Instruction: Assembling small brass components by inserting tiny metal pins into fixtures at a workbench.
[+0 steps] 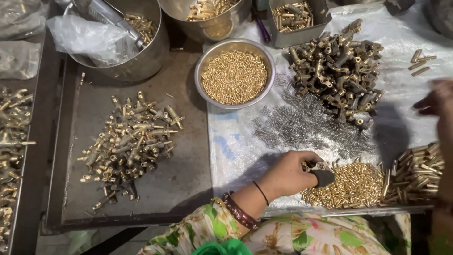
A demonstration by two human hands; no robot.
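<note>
Workbench w/ dark metal tray [188,189] on left, white plastic sheet [406,38] on right. Left hand [288,174] near centre, fingers curled tight round a small brass fitting w/ dark end [322,174], which pokes out to the right, long axis roughly left-right. Just right of it, touching: heap of small gold pins [351,185]. Right hand [439,106] at right edge, blurred, can't tell if it's spread or holding anything; left hand is clearly nearer the pins. Wire springs [302,125] just far of left hand. Dark fittings pile [337,71] far right. Counts: 1 bowl of gold pins [234,75], 2 big steel bowls far, 1 square tin [295,19], 1 assembled brass pile [130,141] on tray. Loose parts too many to count.
</note>
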